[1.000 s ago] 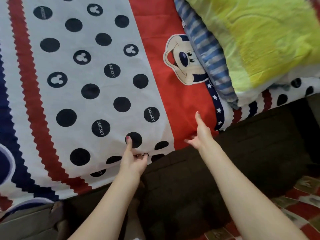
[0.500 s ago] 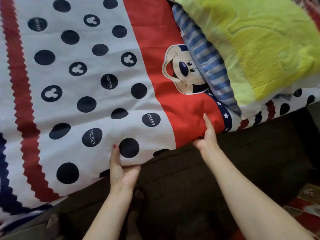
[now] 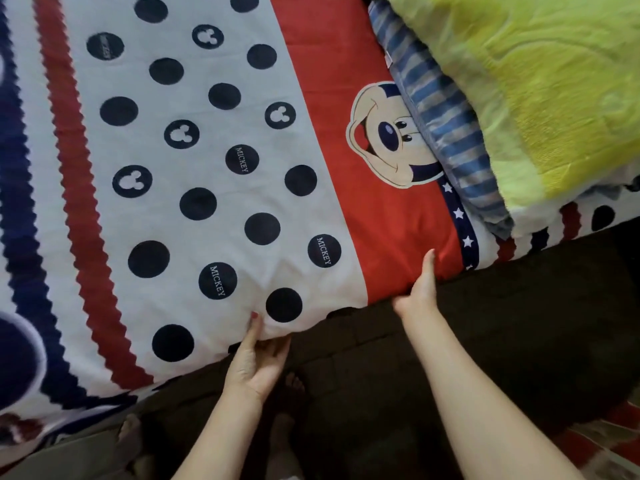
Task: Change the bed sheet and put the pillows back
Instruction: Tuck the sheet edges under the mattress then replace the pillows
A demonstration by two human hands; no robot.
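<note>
Sheet edge (image 3: 311, 323) in both grips.

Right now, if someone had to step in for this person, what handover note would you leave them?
Left hand: grips the near edge of the bed sheet, thumb on top on the white dotted part, fingers under the edge.
Right hand: grips the same edge on the red band, thumb on top.
Striped pillow and the yellow-green one are stacked at the far right end of the bed.
Done: sheet spread over the top.
Left: tuck this edge down the dark mattress side, check the corners, lay out the pillows.
</note>
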